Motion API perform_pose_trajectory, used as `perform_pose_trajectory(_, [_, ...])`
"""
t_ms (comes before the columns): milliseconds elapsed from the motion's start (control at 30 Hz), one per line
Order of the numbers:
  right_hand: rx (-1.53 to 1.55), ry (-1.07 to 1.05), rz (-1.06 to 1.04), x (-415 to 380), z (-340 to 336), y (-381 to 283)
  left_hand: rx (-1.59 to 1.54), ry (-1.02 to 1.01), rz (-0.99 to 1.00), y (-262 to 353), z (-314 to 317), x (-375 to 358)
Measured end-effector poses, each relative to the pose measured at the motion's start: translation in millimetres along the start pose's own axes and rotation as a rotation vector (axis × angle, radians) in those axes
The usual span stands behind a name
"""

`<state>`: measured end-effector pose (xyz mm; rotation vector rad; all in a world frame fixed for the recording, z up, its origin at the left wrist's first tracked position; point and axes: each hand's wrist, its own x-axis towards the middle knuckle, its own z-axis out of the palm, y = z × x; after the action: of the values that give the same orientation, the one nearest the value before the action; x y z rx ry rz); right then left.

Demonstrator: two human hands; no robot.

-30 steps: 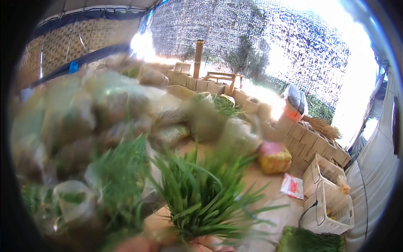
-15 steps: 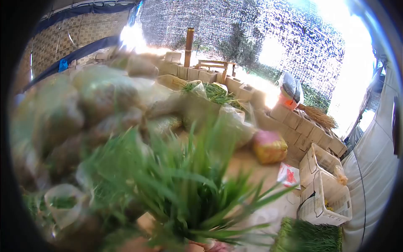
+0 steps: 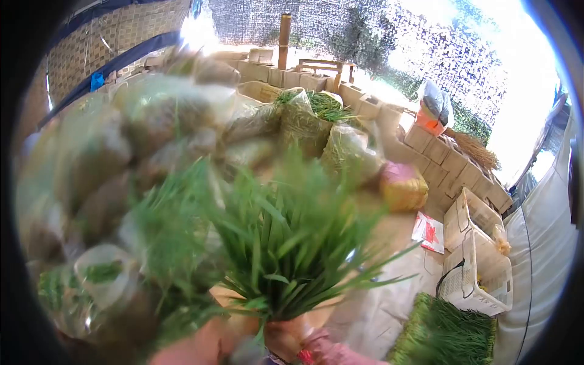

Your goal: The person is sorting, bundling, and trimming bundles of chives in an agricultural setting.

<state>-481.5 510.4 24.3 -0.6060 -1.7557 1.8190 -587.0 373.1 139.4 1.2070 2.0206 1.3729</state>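
Low in frame, right hand [image 3: 292,337] upright, grip round grass bunch [image 3: 286,243]; left blurred

The single head camera is looking forward and slightly down through a round fisheye lens. It is sitting very near to the bunch of grass [image 3: 286,243], which is filling the near centre, while the netting wall [image 3: 377,36] is standing far behind.

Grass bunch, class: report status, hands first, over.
Right hand shut on grass bunch, blades upright. Left hand blurred beside it, grip unclear. Bagged bundles piled close behind.
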Motion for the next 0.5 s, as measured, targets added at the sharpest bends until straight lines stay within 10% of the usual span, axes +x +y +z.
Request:
perform_pose_trajectory(267, [0.279, 0.085, -0.057, 5.7, 5.9, -39.4, 0.314, -0.349, 0.449, 12.0, -12.5, 62.5])
perform_pose_trajectory(500, [0.779, 0.105, 0.228, -34.5, 20.0, -34.0, 0.015, -0.776, 0.008, -68.5, 22.4, 94.3])
